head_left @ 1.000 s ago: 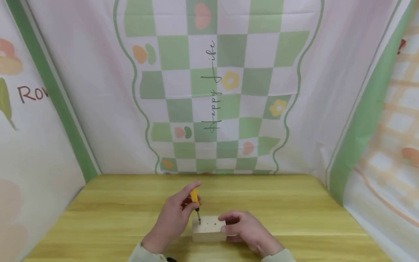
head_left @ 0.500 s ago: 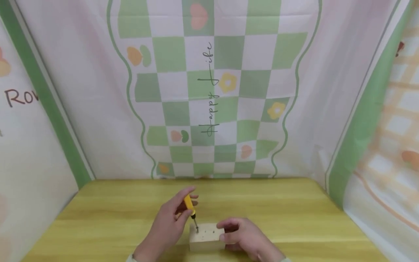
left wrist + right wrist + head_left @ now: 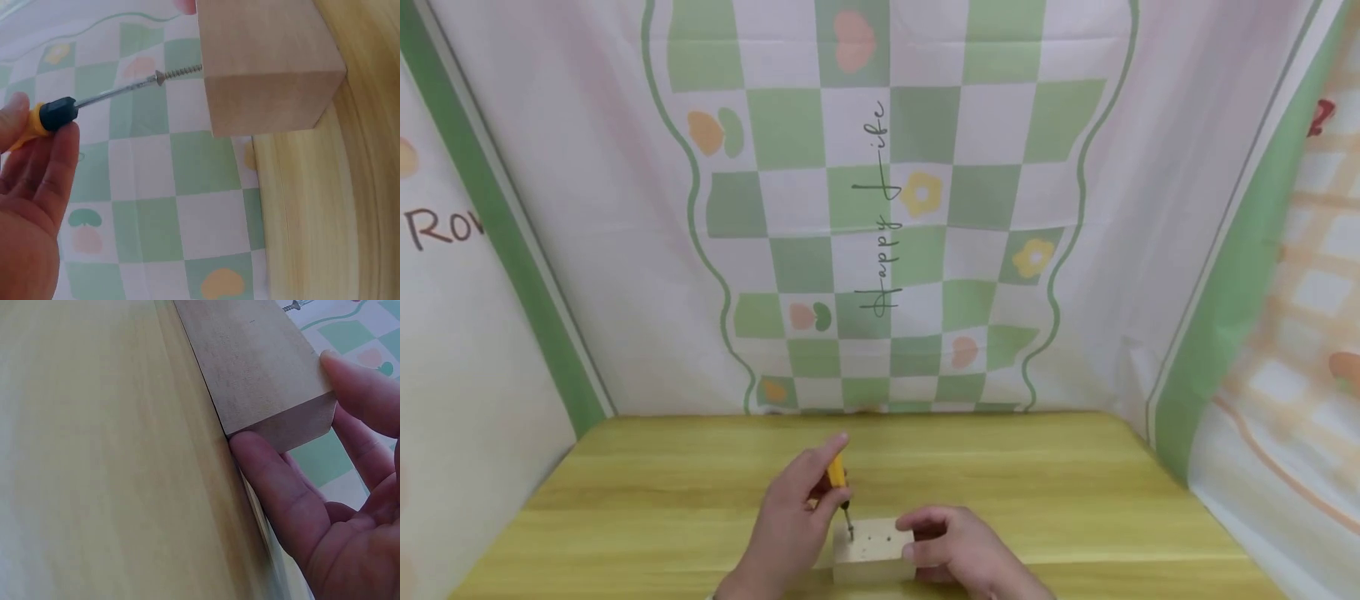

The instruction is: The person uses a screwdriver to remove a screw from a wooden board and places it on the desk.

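Observation:
My left hand [image 3: 788,512] holds a screwdriver [image 3: 837,473] with a yellow handle and black collar, its handle between thumb and fingers. Its shaft [image 3: 115,93] meets the head of a silver screw [image 3: 181,72], which stands partly sunk in the top of a pale wooden block [image 3: 269,37], near the left end. Much of the screw's thread shows above the wood. At the block's right end, my right hand [image 3: 966,550] grips it with thumb and fingers. Several small dark holes or marks dot the top face beside the screw.
The block rests near the front of a wood-grain table [image 3: 1037,483]. Behind the table hangs a green-and-white checked cloth [image 3: 917,317], with more printed curtains [image 3: 1300,292] at both sides.
The head view has shifted, so hands and block appear lower. The screwdriver leaned further left half a second ago and now stands steeper, with the left fingers moved around its handle.

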### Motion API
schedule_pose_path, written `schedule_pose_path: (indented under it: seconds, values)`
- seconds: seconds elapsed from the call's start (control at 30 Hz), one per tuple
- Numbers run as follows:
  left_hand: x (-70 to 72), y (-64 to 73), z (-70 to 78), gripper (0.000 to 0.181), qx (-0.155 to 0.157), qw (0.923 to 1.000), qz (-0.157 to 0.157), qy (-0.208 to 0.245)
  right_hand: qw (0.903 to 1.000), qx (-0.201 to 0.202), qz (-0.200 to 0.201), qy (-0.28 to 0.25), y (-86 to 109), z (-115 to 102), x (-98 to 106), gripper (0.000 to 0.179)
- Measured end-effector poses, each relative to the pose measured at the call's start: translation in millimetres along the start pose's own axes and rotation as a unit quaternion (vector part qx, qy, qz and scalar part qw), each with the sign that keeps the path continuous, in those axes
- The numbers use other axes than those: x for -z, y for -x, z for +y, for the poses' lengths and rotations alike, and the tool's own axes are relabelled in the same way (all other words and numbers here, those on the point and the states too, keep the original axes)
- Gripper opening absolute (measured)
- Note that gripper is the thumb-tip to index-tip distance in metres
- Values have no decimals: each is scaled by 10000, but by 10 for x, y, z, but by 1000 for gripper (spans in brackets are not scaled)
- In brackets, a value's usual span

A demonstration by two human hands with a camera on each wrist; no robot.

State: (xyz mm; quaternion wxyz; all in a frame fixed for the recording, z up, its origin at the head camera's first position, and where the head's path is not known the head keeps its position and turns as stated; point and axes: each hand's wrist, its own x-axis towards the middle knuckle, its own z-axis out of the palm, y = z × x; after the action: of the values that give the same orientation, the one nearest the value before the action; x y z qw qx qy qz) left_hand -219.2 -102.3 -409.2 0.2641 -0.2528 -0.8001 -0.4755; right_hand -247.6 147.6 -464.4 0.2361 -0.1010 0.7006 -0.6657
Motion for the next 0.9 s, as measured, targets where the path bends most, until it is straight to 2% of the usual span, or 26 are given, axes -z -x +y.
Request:
schedule_pose_path:
  seconds: [0.27,0.4,0.53,0.7,0.9]
  values:
    - [38,-17,37,70,323,9953,-572,711,9999,84,-28,58,12,-8,2,39]
    - [40,-18,55,67,262,9981,-392,395,9999,63,-40,91,29,-25,7,39]
    - [28,-12,59,62,362,9991,-213,-7,9999,30,-47,89,29,-22,15,39]
    - [50,-7,64,60,605,9972,-429,-89,9999,58,-11,100,17,-3,8,38]
    - [74,-16,57,70,637,9950,-727,265,9998,14,140,166,8,18,6,35]
